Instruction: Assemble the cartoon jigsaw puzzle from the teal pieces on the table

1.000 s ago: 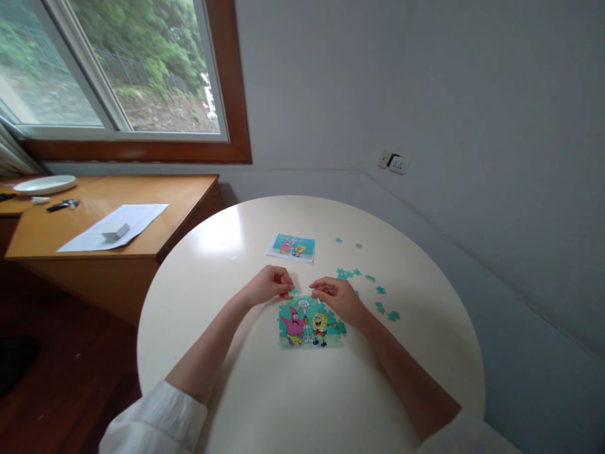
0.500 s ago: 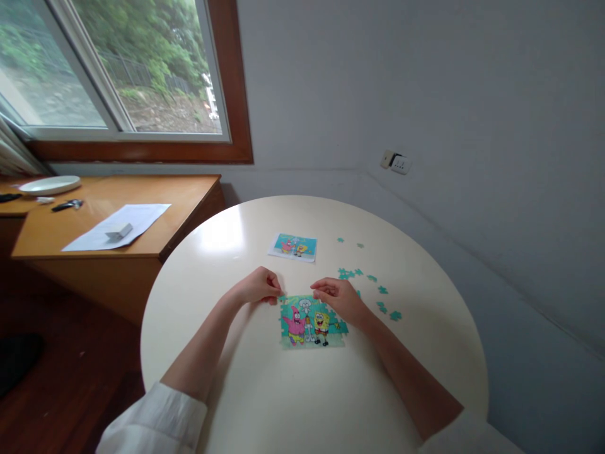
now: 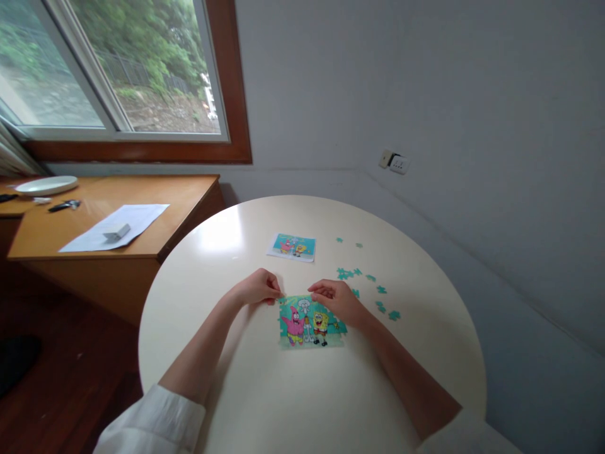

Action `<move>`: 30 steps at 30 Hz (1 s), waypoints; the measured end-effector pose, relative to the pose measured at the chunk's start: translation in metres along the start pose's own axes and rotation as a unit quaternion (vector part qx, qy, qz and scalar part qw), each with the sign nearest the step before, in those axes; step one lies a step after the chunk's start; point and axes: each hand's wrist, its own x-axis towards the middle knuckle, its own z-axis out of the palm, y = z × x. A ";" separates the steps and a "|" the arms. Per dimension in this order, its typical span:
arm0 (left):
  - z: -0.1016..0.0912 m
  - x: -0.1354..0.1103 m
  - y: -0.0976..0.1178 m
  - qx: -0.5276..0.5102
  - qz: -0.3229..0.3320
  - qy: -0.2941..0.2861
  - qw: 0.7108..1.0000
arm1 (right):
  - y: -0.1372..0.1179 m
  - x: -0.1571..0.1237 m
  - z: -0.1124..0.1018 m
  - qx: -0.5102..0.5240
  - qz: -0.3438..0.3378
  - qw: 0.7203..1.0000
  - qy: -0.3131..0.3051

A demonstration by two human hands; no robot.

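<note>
A partly assembled jigsaw puzzle (image 3: 307, 325) lies flat on the round table, showing a pink starfish, a pale squid-like figure and a yellow sponge character on teal. At its upper left corner my left hand (image 3: 259, 287) is closed in a pinch on a small puzzle piece (image 3: 282, 296), mostly covered by the fingertips. My right hand (image 3: 338, 297) rests over the upper right part of the puzzle, its fingers loosely stretched along the top edge and thumb slightly apart. What lies beneath that palm is hidden.
Several loose teal puzzle pieces (image 3: 394, 315) are scattered to the right on the cream round table (image 3: 265, 403). Behind the puzzle lies a reference picture (image 3: 293, 247). A wooden desk (image 3: 189, 195) at left holds paper (image 3: 142, 217), a small white box (image 3: 116, 232) and a plate (image 3: 47, 185).
The view has shifted very slightly. My left fingertips have settled closer against the puzzle's upper left corner; my right hand has barely moved.
</note>
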 end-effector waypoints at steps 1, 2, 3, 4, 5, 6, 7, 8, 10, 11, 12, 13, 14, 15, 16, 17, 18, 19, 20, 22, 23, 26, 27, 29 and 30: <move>0.000 0.000 -0.001 0.002 0.001 0.002 1.000 | 0.000 0.000 0.000 -0.004 -0.001 1.000 -0.001; 0.000 0.001 -0.001 0.005 0.003 0.004 1.000 | 0.000 0.000 0.000 -0.007 -0.002 1.000 -0.002; 0.000 0.001 -0.002 0.009 0.005 0.007 1.000 | 0.000 0.000 0.000 -0.010 -0.003 1.000 -0.003; 0.001 0.001 -0.002 0.012 0.008 0.011 1.000 | 0.000 0.000 0.000 -0.013 -0.005 1.000 -0.004; 0.001 0.001 -0.002 0.015 0.010 0.014 1.000 | 0.000 0.000 0.000 -0.016 -0.006 1.000 -0.005; 0.001 0.001 -0.002 0.018 0.013 0.017 1.000 | 0.000 0.000 0.000 -0.019 -0.007 1.000 -0.006; 0.001 0.001 -0.002 0.020 0.015 0.019 0.999 | 0.000 -0.001 0.000 -0.022 -0.007 1.000 -0.009; 0.001 0.001 -0.002 0.022 0.016 0.020 0.999 | 0.000 -0.001 0.000 -0.026 -0.007 1.000 -0.012; 0.002 0.002 -0.003 0.022 0.015 0.017 1.000 | -0.001 -0.001 0.000 -0.040 -0.010 0.999 -0.019; 0.002 0.002 -0.004 0.022 0.014 0.015 1.000 | -0.002 -0.002 0.000 -0.050 -0.013 0.998 -0.023; 0.002 0.003 -0.004 0.023 0.013 0.013 1.000 | -0.003 -0.002 0.000 -0.061 -0.018 0.998 -0.026; 0.002 0.003 -0.005 0.025 0.014 0.012 1.000 | -0.004 -0.003 0.000 -0.070 -0.023 0.997 -0.029; 0.002 0.003 -0.005 0.028 0.016 0.012 0.999 | -0.006 -0.003 0.000 -0.078 -0.027 0.996 -0.030; 0.002 0.003 -0.005 0.034 0.019 0.012 0.999 | -0.007 -0.003 0.000 -0.082 -0.029 0.996 -0.033; 0.003 0.003 -0.005 0.040 0.022 0.014 0.999 | -0.008 -0.004 0.000 -0.085 -0.029 0.995 -0.035; 0.003 0.003 -0.005 0.046 0.023 0.016 0.999 | -0.009 -0.004 0.000 -0.086 -0.027 0.995 -0.037; 0.003 0.003 -0.004 0.052 0.024 0.019 0.998 | -0.010 -0.004 0.000 -0.086 -0.025 0.995 -0.038; 0.004 0.003 -0.004 0.056 0.024 0.021 0.998 | -0.010 -0.004 0.000 -0.087 -0.024 0.995 -0.039; 0.004 0.003 -0.003 0.061 0.024 0.022 0.998 | -0.010 -0.004 0.000 -0.087 -0.024 0.995 -0.040; 0.005 0.003 -0.003 0.071 0.027 0.024 0.997 | -0.009 -0.004 0.000 -0.088 -0.027 0.995 -0.040; 0.005 0.003 -0.003 0.076 0.029 0.025 0.996 | -0.009 -0.004 0.000 -0.087 -0.028 0.995 -0.040; 0.005 0.003 -0.003 0.088 0.029 0.031 0.995 | -0.009 -0.004 0.001 -0.088 -0.028 0.995 -0.039; 0.005 0.003 -0.003 0.089 0.027 0.032 0.995 | -0.009 -0.004 0.001 -0.088 -0.028 0.995 -0.039; 0.006 0.003 -0.003 0.090 0.021 0.035 0.995 | -0.009 -0.004 0.001 -0.089 -0.030 0.995 -0.038; 0.006 0.003 -0.003 0.092 0.019 0.037 0.995 | -0.009 -0.004 0.001 -0.089 -0.031 0.995 -0.038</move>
